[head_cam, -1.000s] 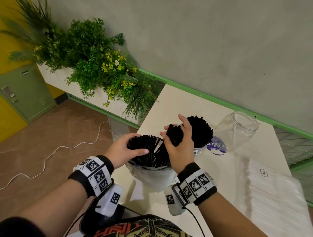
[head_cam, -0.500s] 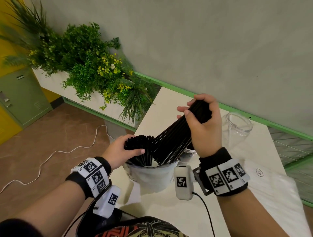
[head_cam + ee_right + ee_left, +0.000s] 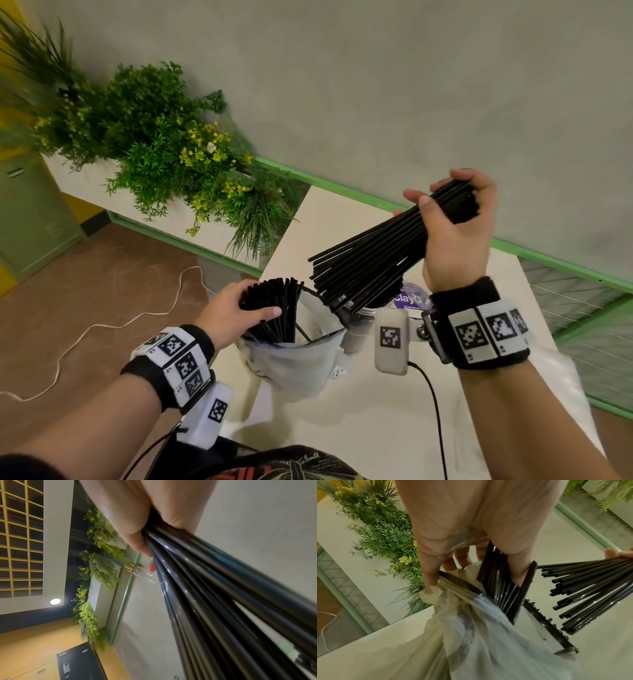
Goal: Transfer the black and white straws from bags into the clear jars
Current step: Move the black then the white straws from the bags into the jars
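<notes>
Head view: right hand has its grip wrapped round one end of a bundle of black straws, held up in the air and tilted, loose ends fanned out toward the bag. Left hand curls over the tops of the remaining black straws standing in the bag – thumb on the near side, fingers on the far side, pinning straws and plastic together. Left wrist view confirms it: fingers bunch the bag film against the straws.

Handling, my read: straws are light, stiff, smooth – slippery against each other, so a loose grip will let single ones slide out of the fan. Best hold is near one end, tight all round, as now; squeeze too hard and the thin tubes probably crush. Bag is soft film with no shape of its own – needs the left hand or it flops.

Around: a jar sits just behind the bag, mostly hidden by the bundle and the right wrist camera, with a purple label beside it. Can't tell how full it is. White table carries it all; a stack of white material lies at the right edge. Planter and a white cable on the floor are well off to the left, not in the path. The fanned ends are the obstacle – they may snag the jar's rim going in.
</notes>
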The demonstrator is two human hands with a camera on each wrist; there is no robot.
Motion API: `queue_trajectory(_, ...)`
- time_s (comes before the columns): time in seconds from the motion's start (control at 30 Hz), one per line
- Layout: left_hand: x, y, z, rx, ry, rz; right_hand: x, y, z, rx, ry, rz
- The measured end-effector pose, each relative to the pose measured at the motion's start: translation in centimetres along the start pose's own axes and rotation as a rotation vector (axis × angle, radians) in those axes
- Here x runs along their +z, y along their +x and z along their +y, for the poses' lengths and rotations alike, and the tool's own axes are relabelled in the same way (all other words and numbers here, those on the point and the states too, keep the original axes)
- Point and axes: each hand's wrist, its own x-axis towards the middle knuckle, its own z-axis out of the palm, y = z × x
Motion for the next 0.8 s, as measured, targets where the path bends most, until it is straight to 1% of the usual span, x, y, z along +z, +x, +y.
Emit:
queue_trajectory(0.27,0.1,-0.2,0.3,0.008,0.004,0.000,-2.3,0.8,1.7,-0.033,-0.028,0.266)
queue_trajectory(0.37,0.1,-0.4,0.6,0.015,-0.001,-0.004,-2.6,0.3,2.7,-0.037,-0.052,0.307)
queue_trajectory(0.47,0.0,-0.6,0.9,0.022,0.001,-0.004,-2.5,-0.7,3.4,-0.075,-0.104,0.283)
queue_trajectory(0.63,0.0,-0.6,0.9,0.027,0.015,0.012,-2.2,-2.4,4.6,-0.241,-0.255,0.122)
queue_trajectory(0.73,0.1,-0.6,0.8,0.034,0.033,0.027,-1.7,-3.0,5.2,-0.252,-0.313,0.040)
queue_trajectory(0.8,0.0,-0.6,0.8,0.034,0.039,0.025,-1.5,-3.1,5.4,-0.248,-0.360,0.013)
